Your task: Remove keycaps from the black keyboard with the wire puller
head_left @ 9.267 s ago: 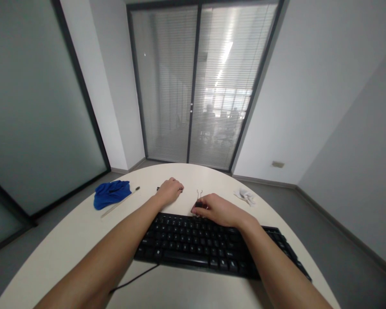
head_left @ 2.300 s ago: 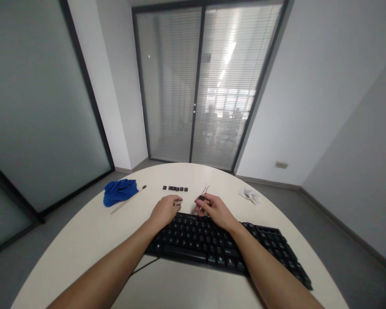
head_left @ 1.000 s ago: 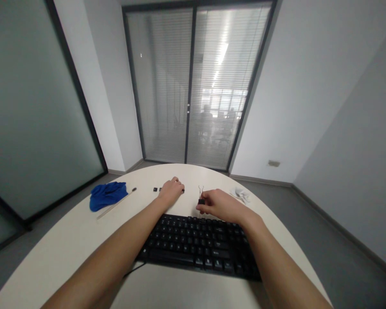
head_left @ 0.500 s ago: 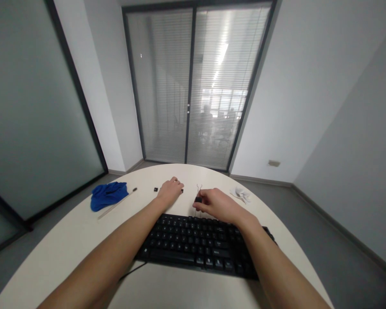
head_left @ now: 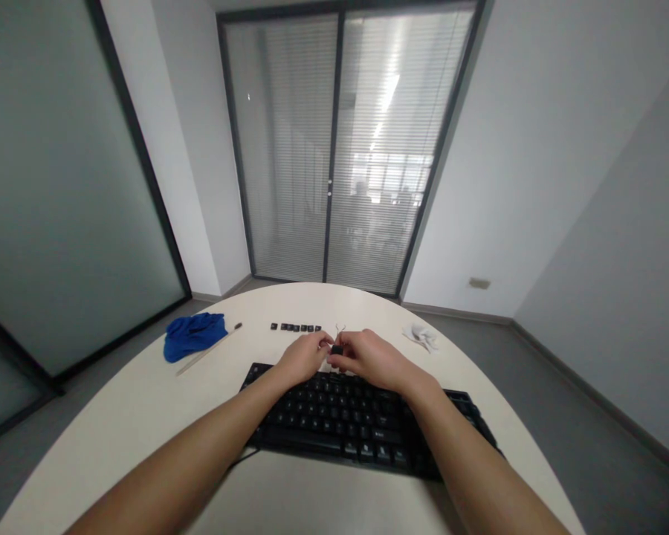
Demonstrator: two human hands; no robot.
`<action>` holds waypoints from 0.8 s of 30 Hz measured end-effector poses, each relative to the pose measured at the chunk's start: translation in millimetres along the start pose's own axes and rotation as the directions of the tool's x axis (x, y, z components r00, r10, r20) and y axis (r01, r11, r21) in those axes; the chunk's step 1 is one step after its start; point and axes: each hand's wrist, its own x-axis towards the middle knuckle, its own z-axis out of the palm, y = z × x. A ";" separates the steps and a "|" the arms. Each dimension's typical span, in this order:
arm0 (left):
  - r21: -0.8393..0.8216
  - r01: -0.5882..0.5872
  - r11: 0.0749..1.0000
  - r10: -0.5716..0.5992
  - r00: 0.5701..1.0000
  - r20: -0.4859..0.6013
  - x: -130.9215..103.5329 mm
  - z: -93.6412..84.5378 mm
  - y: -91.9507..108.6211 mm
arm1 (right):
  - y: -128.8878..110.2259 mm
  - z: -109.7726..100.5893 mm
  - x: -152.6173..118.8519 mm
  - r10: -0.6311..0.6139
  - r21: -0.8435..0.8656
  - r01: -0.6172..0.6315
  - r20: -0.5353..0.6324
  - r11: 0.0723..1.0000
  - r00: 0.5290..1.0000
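A black keyboard (head_left: 340, 416) lies across the table, partly under my forearms. Above its back edge, my right hand (head_left: 371, 358) grips a small puller (head_left: 337, 350) with a black handle and thin wire prongs. My left hand (head_left: 305, 357) has come up against the puller from the left, its thumb and fingertips pinched together; whatever is between them is too small to make out. Beyond my left hand, several loose black keycaps (head_left: 296, 328) stand in a row on the tabletop.
On the left lie a crumpled blue cloth (head_left: 194, 336) and a thin brush (head_left: 209, 348). A crumpled white item (head_left: 421, 336) rests at the right. The round table (head_left: 117, 416) curves away at its far edge, and a black cable (head_left: 244, 458) leaves the keyboard's front left.
My left hand has moved right and nearer, from the keycap row to the puller, uncovering the row. My right hand has shifted slightly left, still holding the puller.
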 end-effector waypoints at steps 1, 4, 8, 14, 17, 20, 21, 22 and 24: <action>-0.038 -0.012 0.999 0.013 1.000 0.021 -5.9 0.6 0.8 | 0.0 1.0 0.3 -0.002 -0.006 0.002 0.002 1.000 1.000; -0.218 -0.041 0.975 0.057 0.996 0.066 -22.1 -0.6 1.2 | 0.4 2.4 0.6 0.005 -0.022 -0.005 0.010 1.000 1.000; -0.295 -0.070 0.953 0.099 0.992 0.085 -35.2 -5.9 1.6 | 1.6 1.5 -1.0 0.023 -0.005 -0.023 0.030 1.000 0.999; -0.268 -0.075 0.960 0.115 0.984 0.136 -42.3 -13.0 3.8 | 5.4 6.9 -1.7 -0.016 0.034 0.013 0.070 0.999 0.997; -0.257 -0.050 0.965 0.091 0.984 0.151 -44.4 -14.2 4.3 | 5.1 11.8 -0.3 -0.032 -0.003 0.033 0.053 0.999 0.998; -0.247 -0.029 0.969 0.074 0.982 0.175 -45.6 -14.1 5.2 | 3.2 14.3 0.2 -0.063 -0.043 0.065 0.039 0.997 0.997; -0.245 -0.024 0.969 0.071 0.980 0.184 -45.7 -13.9 5.4 | 2.7 14.8 -0.2 -0.073 -0.057 0.075 0.037 0.996 0.997; -0.243 -0.021 0.970 0.069 0.979 0.191 -45.7 -13.6 5.6 | 2.5 15.5 -0.9 -0.079 -0.072 0.082 0.035 0.994 0.996; -0.244 -0.019 0.970 0.068 0.978 0.196 -45.3 -13.0 5.8 | 3.4 18.3 -3.5 -0.089 -0.097 0.091 0.021 0.991 0.996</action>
